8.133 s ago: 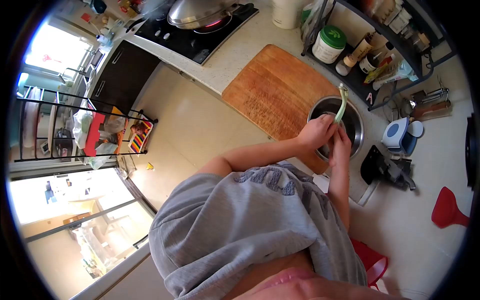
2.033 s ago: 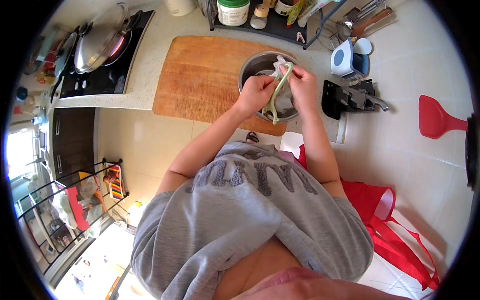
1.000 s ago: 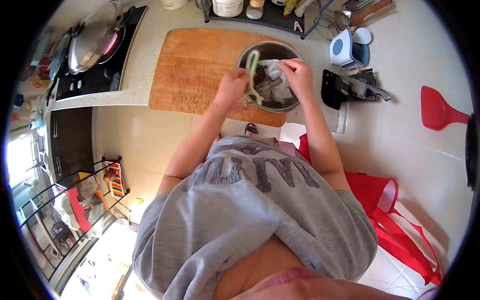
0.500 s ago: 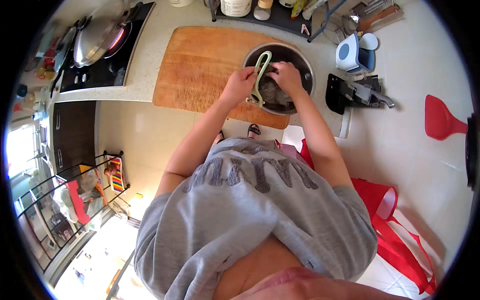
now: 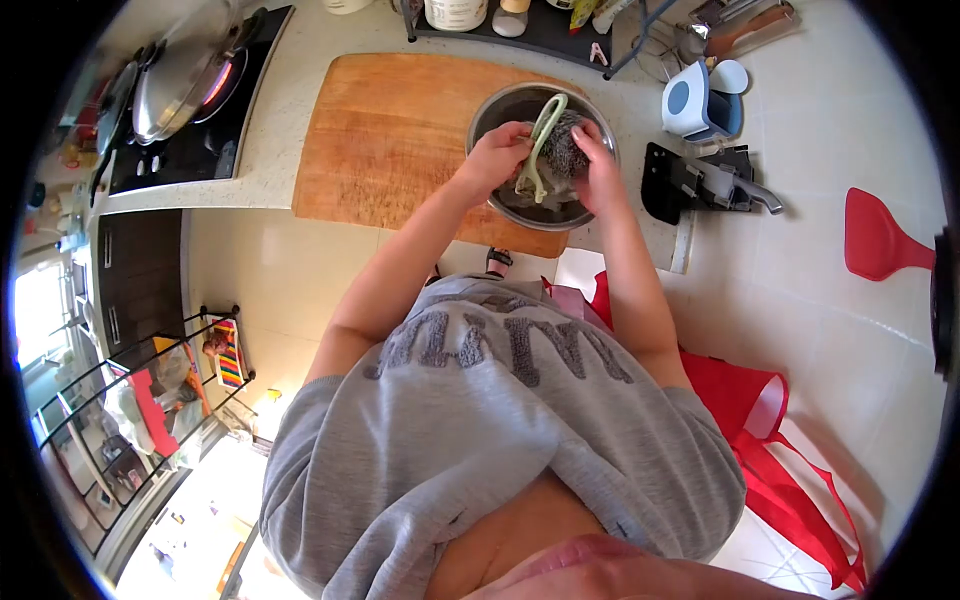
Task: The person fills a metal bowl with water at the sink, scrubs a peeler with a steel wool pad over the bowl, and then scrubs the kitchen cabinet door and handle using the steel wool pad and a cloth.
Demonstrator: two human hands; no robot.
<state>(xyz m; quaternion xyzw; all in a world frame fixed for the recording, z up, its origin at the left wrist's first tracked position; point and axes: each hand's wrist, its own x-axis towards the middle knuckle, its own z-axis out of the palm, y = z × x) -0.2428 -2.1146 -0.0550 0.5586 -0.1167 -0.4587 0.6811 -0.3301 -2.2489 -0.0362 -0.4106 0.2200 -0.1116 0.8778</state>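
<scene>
Both my hands are over a round metal bowl [image 5: 497, 108]. My left hand [image 5: 500, 157] is closed around a pale green looped handle [image 5: 543, 131], whose lower end hangs over the bowl. My right hand [image 5: 600, 172] curls its fingers round a dark grey, bristly-looking piece [image 5: 566, 152], held up right beside the green loop. Greyish wet-looking material lies lower in the bowl, mostly hidden by my hands. The bowl stands on the right end of a wooden cutting board [image 5: 385, 140].
A glowing cooktop [image 5: 185, 160] with a metal pan [image 5: 168, 100] is at the left. A dark shelf [image 5: 540, 40] with jars stands behind. Right of the bowl are a knife in a black holder [image 5: 665, 185], a blue-white holder [image 5: 695, 105] and a red spatula [image 5: 880, 240].
My right hand has come up from inside the bowl with the bristly grey piece, turning its palm inward. The left hand still grips the green loop, now tilted more to the right.
</scene>
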